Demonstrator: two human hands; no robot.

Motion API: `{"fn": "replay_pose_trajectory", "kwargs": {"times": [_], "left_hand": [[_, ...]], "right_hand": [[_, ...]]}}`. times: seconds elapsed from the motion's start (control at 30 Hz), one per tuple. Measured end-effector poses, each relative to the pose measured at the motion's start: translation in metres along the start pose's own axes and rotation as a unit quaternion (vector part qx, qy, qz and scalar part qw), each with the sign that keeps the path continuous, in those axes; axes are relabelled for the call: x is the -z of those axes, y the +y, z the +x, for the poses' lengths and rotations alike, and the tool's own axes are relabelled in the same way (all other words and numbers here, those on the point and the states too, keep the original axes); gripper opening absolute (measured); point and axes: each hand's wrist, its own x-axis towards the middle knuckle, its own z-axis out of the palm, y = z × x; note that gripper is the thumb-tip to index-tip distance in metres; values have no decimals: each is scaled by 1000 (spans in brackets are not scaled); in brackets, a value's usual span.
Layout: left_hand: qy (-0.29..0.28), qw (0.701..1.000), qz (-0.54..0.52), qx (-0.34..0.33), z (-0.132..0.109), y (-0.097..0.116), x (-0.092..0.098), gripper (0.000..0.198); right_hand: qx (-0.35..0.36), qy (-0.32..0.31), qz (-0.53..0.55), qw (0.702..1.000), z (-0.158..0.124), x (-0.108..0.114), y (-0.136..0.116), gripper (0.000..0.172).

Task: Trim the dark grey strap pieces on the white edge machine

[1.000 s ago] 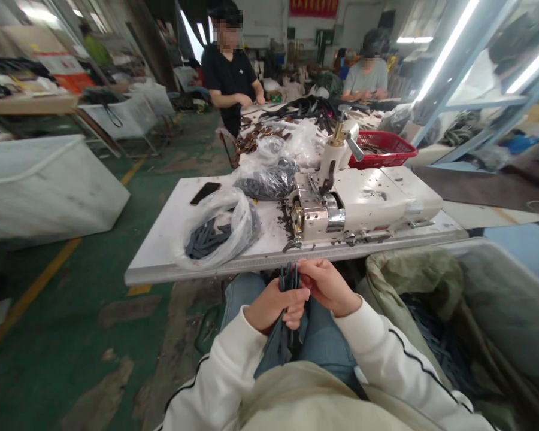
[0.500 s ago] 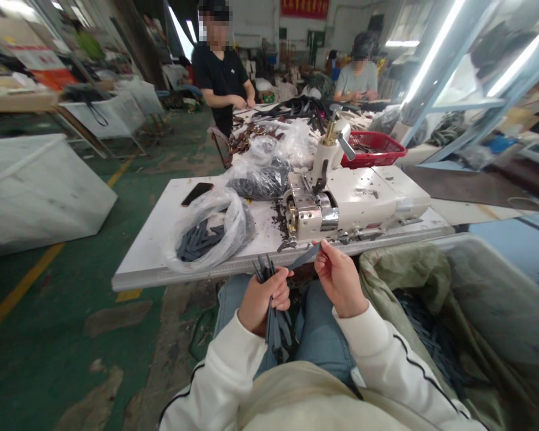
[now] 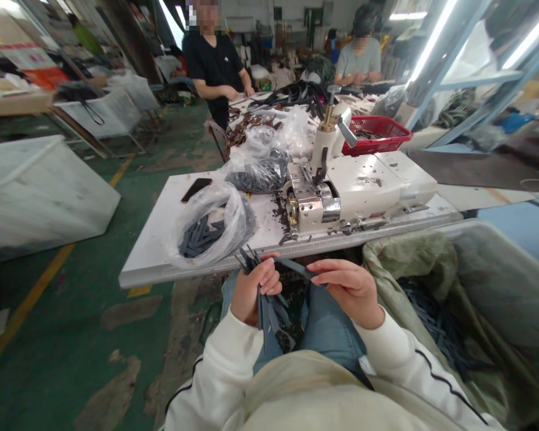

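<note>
Grey strips (image 3: 269, 314): one bundle, above lap (image 3: 332, 326), clenched in my left hand (image 3: 254, 291). Single strip (image 3: 294, 267): reaching from bundle hand, pinched in my right hand (image 3: 348, 287). Ahead, I list: white table (image 3: 148, 239), plastic bag (image 3: 239, 218), machine (image 3: 372, 185).

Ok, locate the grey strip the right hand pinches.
In the head view, the grey strip is just right of centre, between left hand and right hand, nearer than the machine.
</note>
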Motion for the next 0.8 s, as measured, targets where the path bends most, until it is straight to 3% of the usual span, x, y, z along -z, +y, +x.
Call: {"fn": "replay_pose_trajectory", "kwargs": {"times": [0.1, 0.2, 0.37, 0.53, 0.6, 0.67, 0.73, 0.8], "left_hand": [[-13, 1000, 6, -11, -2, 3, 1, 27], [-8, 1000, 17, -21, -4, 3, 2, 25], [-4, 999, 24, -38, -1, 1, 7, 25], [-3, 999, 28, -35, 1, 2, 10, 25], [7, 999, 39, -36, 2, 1, 8, 26], [24, 997, 67, -32, 3, -2, 6, 28], [43, 994, 100, -15, 5, -8, 5, 28], [58, 991, 119, 7, 9, -14, 7, 30]], "right_hand": [[-8, -4, -7, 1000, -4, 1, 0, 25], [-66, 26, 74, 995, -9, -4, 5, 20], [-162, 51, 256, 952, -15, -14, 12, 50], [-168, 52, 268, 947, -11, -14, 15, 61], [-135, 28, 181, 974, -7, -14, 13, 64], [-105, -21, -8, 994, -2, -17, 9, 65], [-90, -87, -211, 969, 2, -24, 7, 51], [-85, -141, -325, 931, 7, -32, 11, 22]]}}
